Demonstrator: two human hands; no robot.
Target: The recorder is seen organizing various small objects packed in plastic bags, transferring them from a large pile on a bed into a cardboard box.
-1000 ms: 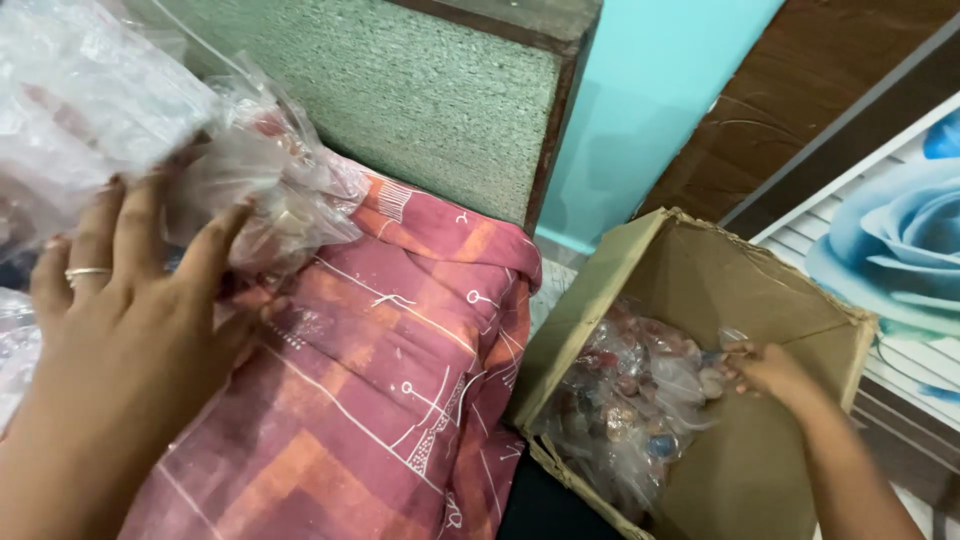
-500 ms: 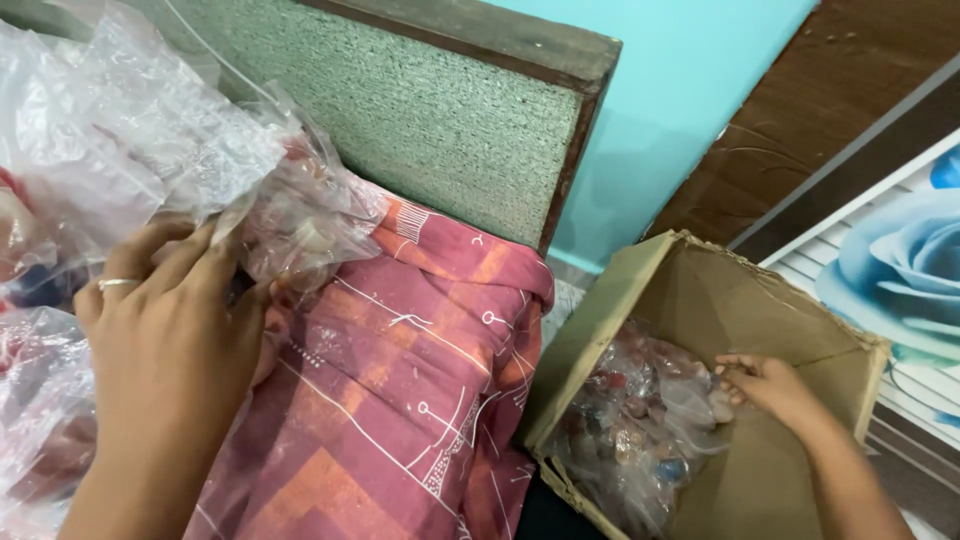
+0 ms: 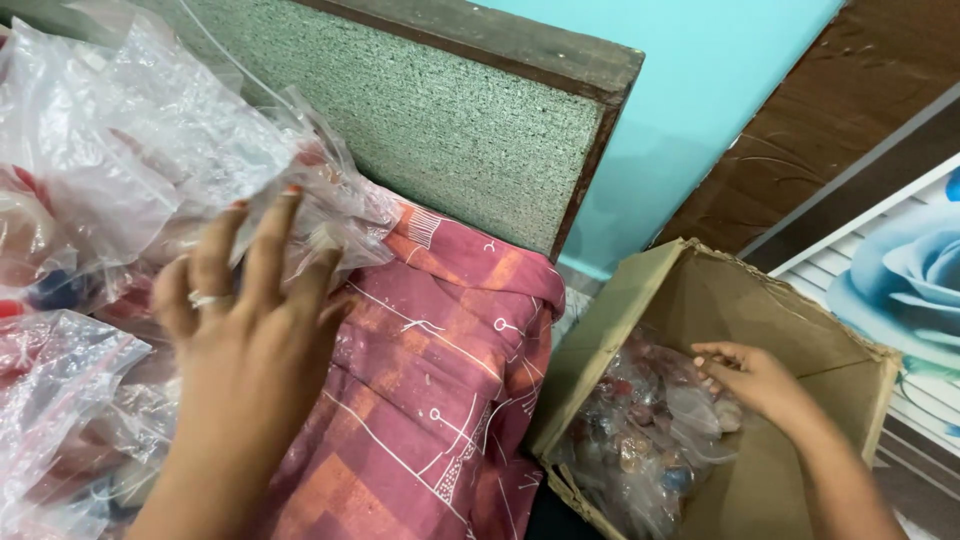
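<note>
- Resting with fingers spread wide, the left hand point(image 3: 245, 330) lies on a heap of clear plastic bags point(image 3: 130, 180) at the near left, fingertips touching one bag, gripping nothing.
- Reaching into the cardboard box point(image 3: 700, 300) at the right, the right hand point(image 3: 755, 380) has its fingers loosely curled over the small filled bags point(image 3: 640, 440) inside; whether it holds one I cannot tell.
- Between the hands lies a pink patterned cloth point(image 3: 430, 380).
- Behind it, farther off, stands a green board point(image 3: 450, 120) with a wooden frame.
</note>
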